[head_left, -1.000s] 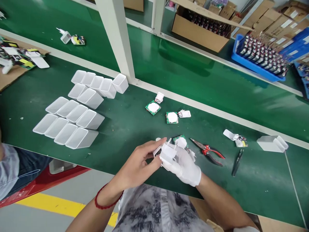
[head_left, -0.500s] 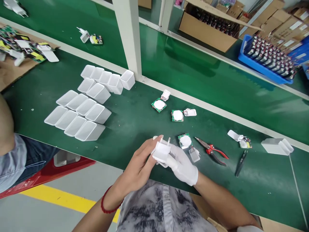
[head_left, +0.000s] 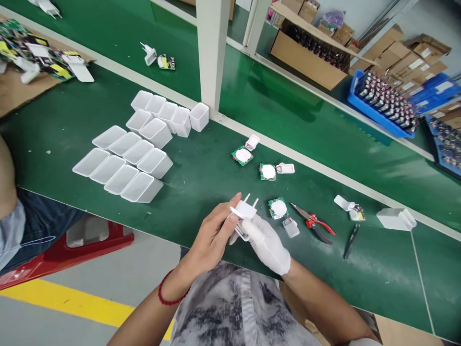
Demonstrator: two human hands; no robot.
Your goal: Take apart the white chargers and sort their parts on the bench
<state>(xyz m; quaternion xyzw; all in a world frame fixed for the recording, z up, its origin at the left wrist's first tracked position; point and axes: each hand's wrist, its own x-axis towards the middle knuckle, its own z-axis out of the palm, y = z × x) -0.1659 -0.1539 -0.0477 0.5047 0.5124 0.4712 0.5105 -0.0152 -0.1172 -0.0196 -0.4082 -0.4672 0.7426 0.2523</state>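
Note:
My bare left hand point(head_left: 212, 235) and my white-gloved right hand point(head_left: 269, 246) meet in front of me at the table's near edge. Between them they grip a white two-pin plug piece point(head_left: 246, 209), its pins pointing up and away. Beneath it shows the rim of a white casing, mostly covered by my fingers; whether the two are joined I cannot tell. Just right of the hands lies a green circuit board with a round white pad point(head_left: 278, 208), wired to a small white cap point(head_left: 290, 228). Red-handled long-nose pliers point(head_left: 314, 224) rest beside it.
Several open white casings point(head_left: 140, 185) stand in rows at left. Two more boards point(head_left: 242, 155) lie farther back. Dark tweezers point(head_left: 351, 241) and a white casing point(head_left: 394, 219) are at right. A post point(head_left: 211, 62) rises behind. Another person's arm point(head_left: 6, 178) is at far left.
The plug piece has tilted, its pins now leaning up and to the right, with a gap showing the casing rim below. The camera view has shifted slightly.

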